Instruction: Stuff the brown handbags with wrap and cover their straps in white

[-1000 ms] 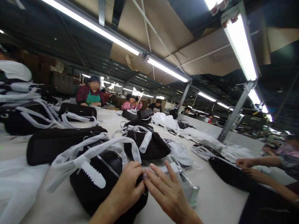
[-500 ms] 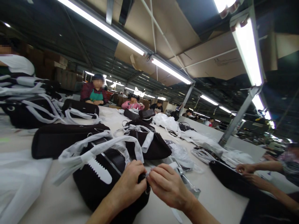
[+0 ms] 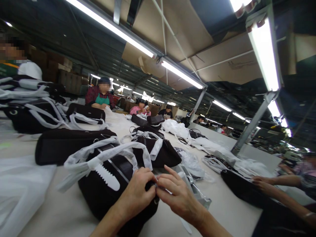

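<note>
A black handbag (image 3: 98, 200) lies in front of me, its handles (image 3: 118, 149) wrapped in white tissue. A white strip with a toothed edge (image 3: 108, 178) hangs from the wrapping. At the bag's right end, my left hand (image 3: 138, 187) is closed, thumb and fingers pinching a dark part of the bag's edge. My right hand (image 3: 175, 193) meets it there, thumb and fingertips pressed together while one finger lifts away. Whatever small piece sits between the right fingertips is hidden. A metal ring (image 3: 156, 200) shows just below the hands.
Another black bag (image 3: 160, 153) stands just behind, and a long black one (image 3: 71, 144) lies to the left. Stacked bags (image 3: 29, 112) fill the far left. Clear plastic (image 3: 191, 164) lies right of centre. A co-worker's hands (image 3: 265, 184) handle a black bag at right.
My right hand's fingers have loosened a little, one finger now raised. My left hand keeps its pinch on the bag's end. The co-worker's hands at right have shifted slightly.
</note>
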Demonstrator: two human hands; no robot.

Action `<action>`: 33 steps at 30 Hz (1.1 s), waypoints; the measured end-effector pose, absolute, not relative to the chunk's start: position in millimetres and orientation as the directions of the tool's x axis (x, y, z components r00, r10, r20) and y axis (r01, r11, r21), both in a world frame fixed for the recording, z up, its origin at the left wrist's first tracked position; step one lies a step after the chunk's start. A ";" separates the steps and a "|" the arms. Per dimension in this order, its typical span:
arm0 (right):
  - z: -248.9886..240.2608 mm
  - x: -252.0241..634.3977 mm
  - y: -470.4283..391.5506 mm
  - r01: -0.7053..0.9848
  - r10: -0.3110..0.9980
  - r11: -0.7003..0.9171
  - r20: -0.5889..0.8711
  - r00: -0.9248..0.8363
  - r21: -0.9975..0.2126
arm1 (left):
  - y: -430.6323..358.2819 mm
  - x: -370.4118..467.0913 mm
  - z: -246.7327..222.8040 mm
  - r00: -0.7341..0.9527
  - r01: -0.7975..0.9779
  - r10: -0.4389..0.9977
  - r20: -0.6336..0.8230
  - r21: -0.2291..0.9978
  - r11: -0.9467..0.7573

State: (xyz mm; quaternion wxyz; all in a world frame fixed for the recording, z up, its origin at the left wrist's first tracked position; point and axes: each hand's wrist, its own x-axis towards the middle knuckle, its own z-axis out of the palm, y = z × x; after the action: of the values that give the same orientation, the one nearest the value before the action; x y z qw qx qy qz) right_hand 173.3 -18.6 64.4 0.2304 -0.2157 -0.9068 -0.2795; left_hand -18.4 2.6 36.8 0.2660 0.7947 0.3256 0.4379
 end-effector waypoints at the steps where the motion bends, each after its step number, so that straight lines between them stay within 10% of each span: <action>1: 64.5 172.3 -19.1 0.515 0.261 0.755 0.534 -0.804 0.406 | 3.0 -18.4 36.3 0.408 0.282 0.748 0.523 0.708 -0.648; 5: 59.7 167.9 -22.1 0.556 0.302 0.768 0.586 -0.752 0.318 | 3.4 -19.3 36.8 0.436 0.280 0.732 0.523 0.694 -0.663; 11: 41.4 154.5 -25.1 0.731 0.569 0.672 0.713 -0.409 -0.117 | 3.4 -22.3 36.3 0.459 0.274 0.700 0.547 0.662 -0.698; 21: 70.9 150.5 -25.2 0.690 0.848 0.500 0.460 -0.265 -0.524 | 4.6 -22.2 39.5 0.495 0.249 0.702 0.512 0.690 -0.679; 33: 58.5 171.0 -21.4 0.683 0.554 0.730 0.563 -0.614 0.027 | 7.7 -27.6 39.6 0.532 0.223 0.696 0.482 0.714 -0.664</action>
State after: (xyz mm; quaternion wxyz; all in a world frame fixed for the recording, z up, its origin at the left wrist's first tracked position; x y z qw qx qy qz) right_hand 171.0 -21.4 58.5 0.2693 -0.3472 -0.8902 -0.1200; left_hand -27.6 7.7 39.6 0.2997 0.8222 0.2795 0.3950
